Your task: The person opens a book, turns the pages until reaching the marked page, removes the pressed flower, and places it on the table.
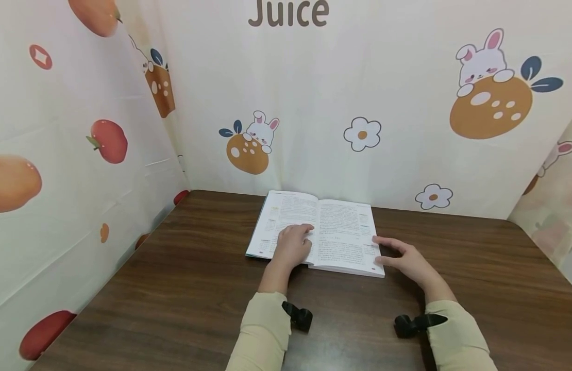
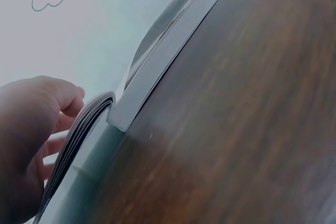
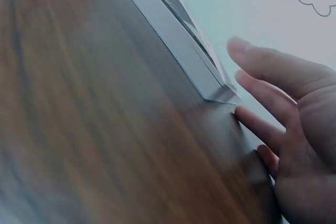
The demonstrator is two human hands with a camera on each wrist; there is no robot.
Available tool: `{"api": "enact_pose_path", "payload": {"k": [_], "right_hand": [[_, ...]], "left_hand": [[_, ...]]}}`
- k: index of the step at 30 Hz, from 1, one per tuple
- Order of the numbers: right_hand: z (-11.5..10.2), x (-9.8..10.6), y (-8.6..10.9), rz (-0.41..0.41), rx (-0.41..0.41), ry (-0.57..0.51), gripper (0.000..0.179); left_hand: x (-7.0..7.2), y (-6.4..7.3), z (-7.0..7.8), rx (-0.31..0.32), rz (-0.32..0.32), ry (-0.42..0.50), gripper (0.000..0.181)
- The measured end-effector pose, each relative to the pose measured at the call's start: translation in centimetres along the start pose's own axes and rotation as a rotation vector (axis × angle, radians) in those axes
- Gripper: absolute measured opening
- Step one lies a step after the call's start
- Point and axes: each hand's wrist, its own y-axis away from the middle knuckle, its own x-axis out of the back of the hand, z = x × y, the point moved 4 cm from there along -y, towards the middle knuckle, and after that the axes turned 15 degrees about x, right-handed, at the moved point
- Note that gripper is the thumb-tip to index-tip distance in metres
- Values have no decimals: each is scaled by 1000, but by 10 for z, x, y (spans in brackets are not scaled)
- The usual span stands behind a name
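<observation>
An open book point(image 1: 343, 232) with printed pages lies flat at the back of the table. My left hand point(image 1: 292, 246) rests on its left page near the middle fold, fingers relaxed. In the left wrist view, that hand point(image 2: 31, 124) is beside the curved stack of left pages, and the book's thicker right block point(image 2: 152, 72) shows edge-on. At the right edge of the book, my right hand point(image 1: 408, 262) has its thumb and fingers apart, with fingertips at the page edge. The right wrist view shows the same hand point(image 3: 299, 108) beside the book's corner point(image 3: 210, 85), gripping nothing.
The dark wooden table point(image 1: 198, 288) extends around the book. A white curtain point(image 1: 314, 93) printed with fruit, rabbits and flowers hangs behind it and along the sides. Black wrist cameras are strapped over both light sleeves point(image 1: 263, 330).
</observation>
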Motion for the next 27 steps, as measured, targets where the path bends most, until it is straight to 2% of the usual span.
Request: {"api": "enact_pose_path", "payload": {"k": [3, 11, 21, 27], "right_hand": [[0, 1, 1, -45, 12, -17, 65], [0, 0, 3, -169, 74, -35, 73], [-4, -2, 2, -156, 88, -57, 67], [-3, -1, 1, -130, 67, -37, 66]], "left_hand": [[1, 1, 5, -46, 15, 1, 38], [0, 8, 22, -116, -23, 19, 31], [-3, 18, 42, -261, 0, -41, 29], [-7, 18, 48, -284, -3, -74, 24]]}}
